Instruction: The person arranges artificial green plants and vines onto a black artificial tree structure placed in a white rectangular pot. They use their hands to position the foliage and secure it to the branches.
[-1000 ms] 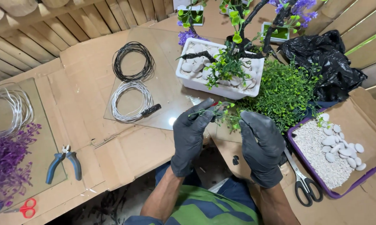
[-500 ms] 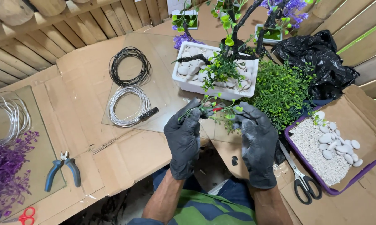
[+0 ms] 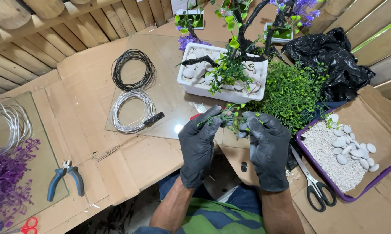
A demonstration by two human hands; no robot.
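Left hand (image 3: 198, 145) and right hand (image 3: 268, 149), both in black gloves, raised over the near edge of the counter (image 3: 87, 86), fingers of each pinched together on one green plastic sprig (image 3: 223, 116). Sprig held between the two hands, long axis running roughly left to right, left fingertips on one end, right fingertips on the leafy end; neither hand nearer than the other. White planter (image 3: 221, 89) with pebbles and a dark-branched artificial tree just beyond the hands; green foliage clump (image 3: 293, 93) beside the right hand. Scissors (image 3: 314, 184) and a purple-rimmed tray (image 3: 316, 173) of white gravel at the right edge. Black wire coil (image 3: 132, 69) and white wire coil (image 3: 132, 110) on a glass sheet toward the left; blue pliers (image 3: 65, 180) at the near left corner. Counter covered in flattened cardboard; slatted timber wall behind.
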